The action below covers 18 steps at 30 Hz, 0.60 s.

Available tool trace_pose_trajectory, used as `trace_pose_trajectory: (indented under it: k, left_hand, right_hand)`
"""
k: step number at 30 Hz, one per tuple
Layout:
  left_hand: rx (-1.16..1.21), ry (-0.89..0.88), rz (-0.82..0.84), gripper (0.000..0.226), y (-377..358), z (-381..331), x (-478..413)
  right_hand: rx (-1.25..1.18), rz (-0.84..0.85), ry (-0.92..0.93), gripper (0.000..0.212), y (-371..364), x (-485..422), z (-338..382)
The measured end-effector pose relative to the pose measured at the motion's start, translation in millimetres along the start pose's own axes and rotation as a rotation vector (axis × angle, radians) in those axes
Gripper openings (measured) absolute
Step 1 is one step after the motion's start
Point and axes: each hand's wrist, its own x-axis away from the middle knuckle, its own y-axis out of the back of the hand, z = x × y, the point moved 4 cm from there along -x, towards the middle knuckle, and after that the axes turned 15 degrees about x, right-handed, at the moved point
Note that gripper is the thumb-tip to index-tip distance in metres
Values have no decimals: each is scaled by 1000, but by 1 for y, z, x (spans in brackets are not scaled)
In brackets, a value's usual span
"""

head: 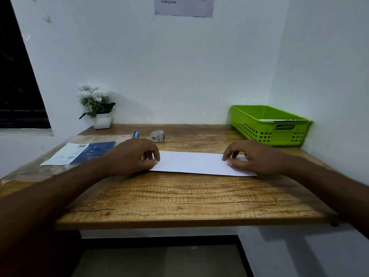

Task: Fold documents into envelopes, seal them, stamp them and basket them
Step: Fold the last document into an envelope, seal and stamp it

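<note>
A folded white document (pixel 195 163) lies as a long strip across the middle of the wooden desk (pixel 179 198). My left hand (pixel 131 156) holds its left end, thumb and fingers pinched at the edge. At its right end my right hand (pixel 253 157) does the same with curled fingers. A green plastic basket (pixel 269 126) stands at the back right with something white inside. A roll of patterned tape (pixel 157 135) sits behind the document.
A blue and white leaflet (pixel 79 153) lies on clear plastic sleeves at the left. A blue pen (pixel 135 134) lies beside the tape. A white potted plant (pixel 97 108) stands at the back left corner. Walls close the back and right sides.
</note>
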Motion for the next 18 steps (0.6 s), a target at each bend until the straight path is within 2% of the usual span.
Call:
trace_pose_trajectory:
  k: [11,15,18]
  left_hand:
    - [-14,10,-64,10,1,0,4]
    - [-57,-21,-159,6,11,3,-12]
    - [-80,26,-244,8,20,12,-32]
  right_hand:
    - [42,-38,3,19,-10,-5,-7]
    - [-20,-83,4,18,-4,-22,-8]
    - [-118,-154,2,17,4,-44,-4]
